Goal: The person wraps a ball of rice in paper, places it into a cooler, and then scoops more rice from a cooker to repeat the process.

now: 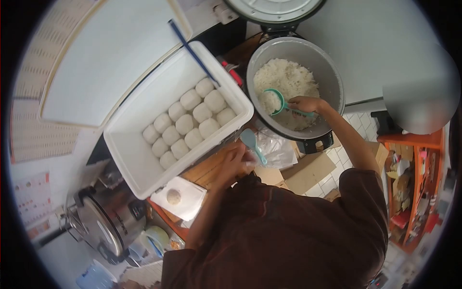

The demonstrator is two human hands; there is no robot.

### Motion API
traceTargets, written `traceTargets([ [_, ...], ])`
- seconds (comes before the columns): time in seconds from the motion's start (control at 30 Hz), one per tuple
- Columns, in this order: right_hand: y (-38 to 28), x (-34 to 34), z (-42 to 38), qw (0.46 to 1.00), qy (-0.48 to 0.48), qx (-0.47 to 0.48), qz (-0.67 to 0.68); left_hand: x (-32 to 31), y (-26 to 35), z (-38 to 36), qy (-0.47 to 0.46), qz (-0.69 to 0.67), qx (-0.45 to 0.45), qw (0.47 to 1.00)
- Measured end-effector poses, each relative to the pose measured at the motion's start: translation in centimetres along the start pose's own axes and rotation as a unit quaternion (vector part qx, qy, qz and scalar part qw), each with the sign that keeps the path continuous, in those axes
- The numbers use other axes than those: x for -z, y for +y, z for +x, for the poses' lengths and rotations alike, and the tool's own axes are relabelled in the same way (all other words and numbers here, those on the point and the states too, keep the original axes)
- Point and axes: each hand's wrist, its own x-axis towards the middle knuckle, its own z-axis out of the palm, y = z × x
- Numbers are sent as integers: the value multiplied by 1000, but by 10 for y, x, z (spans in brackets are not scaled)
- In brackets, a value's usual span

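Inside a large grey pot (pixel 332 72) lies white rice (pixel 286 74). My right hand (pixel 306 105) is closed on the handle of a green scoop (pixel 274 100), whose bowl is filled with rice. My left hand (pixel 235 161), smeared by motion, is below the white box's right corner, near a light blue paddle (pixel 249 139) and a clear plastic bag (pixel 276 149); whether it holds anything cannot be made out. The open white box (pixel 122 139) contains several round, whitish wrapped portions (pixel 184 124) in rows.
A blue stick (pixel 190 48) leans on the box's rim. White paper (pixel 185 192) lies below the box. At lower left stands a silver cooker (pixel 113 221). An orange shelf (pixel 414 192) is at right, with cardboard (pixel 310 173) on the floor.
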Motion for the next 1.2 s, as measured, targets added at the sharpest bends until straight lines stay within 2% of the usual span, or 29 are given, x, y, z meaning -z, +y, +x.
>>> traceTargets([
  [0.03,14,1,15,995,28,10,-91,19,-2,-23,-3,92,-21,996],
  [0.07,20,3,27,981,52,25,-185,39,-13,-43,29,128,17,991],
  [0.1,11,2,28,959,97,-32,-265,61,-28,-63,66,157,58,984],
  [0.13,-5,-5,25,925,140,-78,-345,89,-51,-81,88,156,5,984],
  [0.17,-26,-20,7,852,313,-37,-419,113,-73,-106,120,157,-47,979],
  [0.2,-52,-23,-5,814,422,90,-389,124,-81,-131,185,96,-68,976],
  [0.23,-94,-32,-23,878,424,155,-158,135,-89,-154,253,35,-90,963],
  [0.27,-139,-43,-45,912,366,176,-67,159,-112,-176,308,74,-122,941],
  [0.3,-165,-61,-59,922,329,205,-13,189,-142,-195,358,119,-149,914],
  [0.33,-176,-80,-62,919,266,292,15,215,-160,-216,424,118,-102,892],
  [0.37,-196,-110,-63,923,160,345,57,243,-177,-233,480,116,-59,868],
  [0.43,-242,-185,-49,905,-29,411,108,301,-216,-248,560,193,-23,806],
  [0.47,-265,-223,-36,908,-47,417,2,326,-231,-245,571,180,-28,800],
  [0.5,-277,-269,-14,898,-57,432,-60,346,-245,-240,606,285,-28,742],
  [0.53,-295,-312,0,928,-127,346,-59,361,-259,-236,629,386,-26,674],
  [0.57,-298,-357,20,909,-116,385,-109,368,-272,-231,635,374,-29,675],
  [0.63,-273,-433,77,898,-167,397,-91,379,-294,-216,574,609,-22,546],
  [0.67,-275,-457,86,896,-171,396,-106,383,-306,-211,575,573,-51,582],
  [0.7,-277,-477,92,898,-181,380,-126,382,-307,-212,583,563,-51,584],
  [0.77,-281,-504,111,899,-194,362,-150,377,-300,-214,604,494,-82,620],
  [0.8,-283,-515,122,893,-172,380,-169,379,-302,-212,620,472,-121,614],
  [0.87,-284,-534,140,889,-152,390,-187,377,-292,-216,630,451,-136,618],
  [0.93,-290,-546,164,875,-67,419,-235,373,-283,-223,637,434,-153,619],
  [0.97,-294,-552,177,875,-67,417,-236,373,-279,-224,642,433,-159,612],
  [1.03,-304,-563,198,835,43,455,-305,372,-271,-230,647,431,-164,607],
  [1.07,-311,-567,206,836,43,454,-306,371,-267,-235,635,431,-163,619],
  [1.13,-326,-576,215,774,94,515,-357,369,-269,-239,621,432,-161,634],
  [1.17,-327,-579,225,775,94,514,-356,369,-272,-240,600,413,-164,666],
  [1.2,-319,-580,241,772,54,461,-435,370,-273,-242,577,393,-166,696],
])
